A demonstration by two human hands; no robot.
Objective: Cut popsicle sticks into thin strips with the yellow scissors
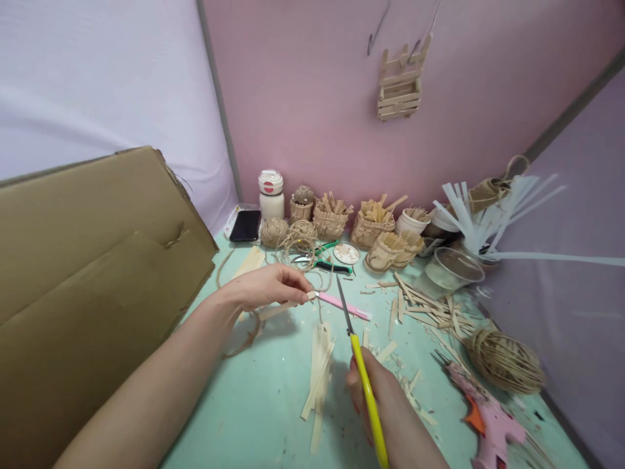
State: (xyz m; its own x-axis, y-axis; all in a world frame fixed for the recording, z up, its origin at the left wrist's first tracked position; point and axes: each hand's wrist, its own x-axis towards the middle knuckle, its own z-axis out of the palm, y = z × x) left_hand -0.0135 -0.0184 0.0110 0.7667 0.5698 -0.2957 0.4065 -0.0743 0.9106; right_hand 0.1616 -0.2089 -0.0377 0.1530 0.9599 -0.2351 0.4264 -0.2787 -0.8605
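My left hand (276,286) is closed, thumb and fingers pinching a flat wooden stick (278,309) whose end sticks out past the fingertips. In my right hand (383,391) is a pair of scissors with yellow handles (370,397); the blades (343,303) point up and away, and they look closed. The scissor tips are to the right of the stick's end, apart from it. Beyond my left fingertips lies a pink craft knife (344,305). Below, several loose wooden strips (319,371) lie crossed on the green table (244,417).
A cardboard box (97,241) stands at left. Along the back are a white bottle (271,195), a phone (245,226), twine (303,238), green-handled pliers (334,267) and stick-filled baskets (331,221). To the right lie a twine ball (505,360), a pink glue gun (488,417) and a plastic cup (452,273).
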